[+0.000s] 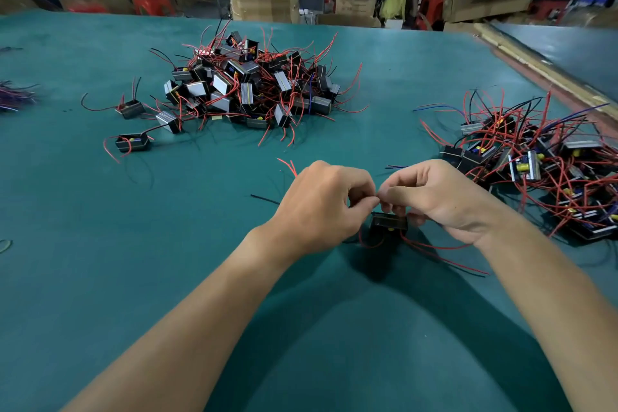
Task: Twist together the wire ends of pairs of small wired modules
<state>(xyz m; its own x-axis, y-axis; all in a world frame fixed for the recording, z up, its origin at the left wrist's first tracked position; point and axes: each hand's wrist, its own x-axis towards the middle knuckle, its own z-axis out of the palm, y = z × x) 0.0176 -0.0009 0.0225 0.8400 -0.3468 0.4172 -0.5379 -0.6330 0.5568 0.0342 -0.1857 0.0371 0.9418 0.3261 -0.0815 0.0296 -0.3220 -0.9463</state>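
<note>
Where the module sits: a small black module (389, 223) lies on the green table mat (100, 244) directly beneath the two hands, its red leads (434, 247) trailing towards the person.
Left hand (321, 204): fingers curled, thumb and forefinger pinching the wire ends (377, 200) where the hands meet.
Right hand (434, 197): curled likewise, pinching the same spot from the other side, fingertips touching the left's.
Second module: not visible; it may be hidden under a hand, I cannot tell.
Supply heap (250, 87): loose modules with tangled red and black wires, well apart at the far centre.
Right heap (535, 164): more modules, near the right hand.
Handling: the modules look light and rigid; the leads look thin, limp and springy, likely to unwind if let go.
Where to hold: pinch close to the bared tips, so that the twist bites; do not pull on the module, since the lead joints are probably fragile.
</note>
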